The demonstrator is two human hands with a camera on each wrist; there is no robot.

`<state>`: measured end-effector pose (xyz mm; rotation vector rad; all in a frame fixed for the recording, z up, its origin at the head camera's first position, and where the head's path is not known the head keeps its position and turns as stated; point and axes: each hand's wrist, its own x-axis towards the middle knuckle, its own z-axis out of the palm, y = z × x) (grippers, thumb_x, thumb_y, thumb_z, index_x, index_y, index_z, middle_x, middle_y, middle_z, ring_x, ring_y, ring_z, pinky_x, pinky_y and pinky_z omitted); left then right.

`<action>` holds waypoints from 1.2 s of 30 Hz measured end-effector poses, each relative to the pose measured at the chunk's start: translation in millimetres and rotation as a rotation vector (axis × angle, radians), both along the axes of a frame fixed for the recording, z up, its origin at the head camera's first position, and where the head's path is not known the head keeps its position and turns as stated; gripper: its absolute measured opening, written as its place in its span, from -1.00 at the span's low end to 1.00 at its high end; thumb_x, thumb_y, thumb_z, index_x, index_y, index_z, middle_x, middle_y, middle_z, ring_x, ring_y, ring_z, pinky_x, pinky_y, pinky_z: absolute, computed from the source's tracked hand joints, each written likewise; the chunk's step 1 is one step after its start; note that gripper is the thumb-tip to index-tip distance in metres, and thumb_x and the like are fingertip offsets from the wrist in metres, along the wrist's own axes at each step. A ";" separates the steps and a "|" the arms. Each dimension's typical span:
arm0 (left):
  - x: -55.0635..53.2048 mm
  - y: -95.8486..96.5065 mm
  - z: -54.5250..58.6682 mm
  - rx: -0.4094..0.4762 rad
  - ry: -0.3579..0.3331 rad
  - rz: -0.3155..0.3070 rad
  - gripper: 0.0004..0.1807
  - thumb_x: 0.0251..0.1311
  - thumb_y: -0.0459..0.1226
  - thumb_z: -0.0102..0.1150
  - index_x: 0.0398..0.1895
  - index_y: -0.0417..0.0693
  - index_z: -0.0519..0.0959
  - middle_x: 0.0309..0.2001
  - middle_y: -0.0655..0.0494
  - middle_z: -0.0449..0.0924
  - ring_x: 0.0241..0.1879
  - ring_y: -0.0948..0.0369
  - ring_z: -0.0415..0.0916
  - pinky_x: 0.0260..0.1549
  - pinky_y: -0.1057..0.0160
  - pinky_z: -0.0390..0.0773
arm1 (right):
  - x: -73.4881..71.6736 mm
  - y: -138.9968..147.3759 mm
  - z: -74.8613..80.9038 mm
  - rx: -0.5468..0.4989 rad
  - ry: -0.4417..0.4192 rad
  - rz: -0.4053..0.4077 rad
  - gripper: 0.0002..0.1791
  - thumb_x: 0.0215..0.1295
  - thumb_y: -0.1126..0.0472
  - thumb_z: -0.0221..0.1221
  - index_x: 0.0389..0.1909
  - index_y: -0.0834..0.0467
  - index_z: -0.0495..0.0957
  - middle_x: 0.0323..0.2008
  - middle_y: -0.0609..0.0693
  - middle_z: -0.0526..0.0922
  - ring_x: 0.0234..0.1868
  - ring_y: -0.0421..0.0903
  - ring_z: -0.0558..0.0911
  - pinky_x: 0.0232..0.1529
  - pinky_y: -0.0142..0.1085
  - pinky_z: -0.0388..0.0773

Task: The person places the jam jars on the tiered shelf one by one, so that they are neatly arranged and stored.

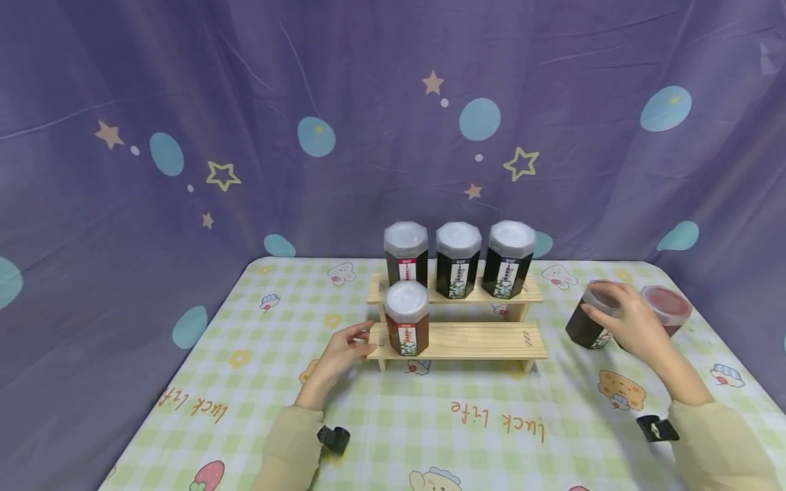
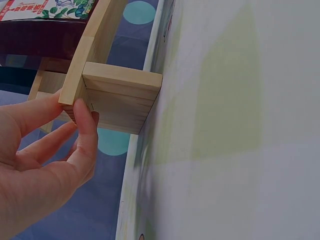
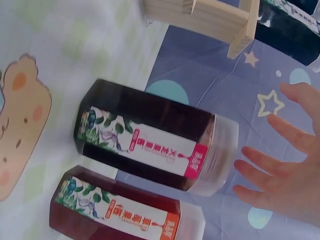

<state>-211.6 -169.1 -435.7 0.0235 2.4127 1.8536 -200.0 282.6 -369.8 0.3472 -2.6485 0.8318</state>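
Note:
My left hand [image 1: 336,356] pinches the left end of the lower board of a two-step wooden rack [image 1: 479,339], the thumb and fingers around the board's edge in the left wrist view. On the right, my right hand [image 1: 629,320] hovers at the white lid of a dark jar [image 3: 150,135] with a pink-and-white label. Its fingers [image 3: 272,167] are spread and lie just off the lid in the right wrist view. Beside that jar stands a red jar [image 3: 120,210] with an orange-and-white label, partly hidden behind the right hand in the head view.
Three dark jars [image 1: 458,260] stand in a row on the rack's upper step. A reddish-brown jar [image 1: 407,319] stands at the left of the lower step. A checked cloth [image 1: 245,436] covers the table, with a purple curtain [image 1: 381,184] behind.

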 end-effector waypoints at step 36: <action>-1.1 0.4 -1.3 0.003 -0.001 0.005 -0.48 -0.02 -0.50 0.13 0.11 -0.30 0.37 -0.23 -0.13 0.44 -0.50 0.27 0.42 -0.45 0.23 0.55 | -25.5 31.4 -5.2 0.068 -0.188 0.000 -0.35 0.14 -0.01 0.13 0.15 0.31 0.27 0.08 0.49 0.16 0.07 0.44 0.15 -0.11 0.30 0.15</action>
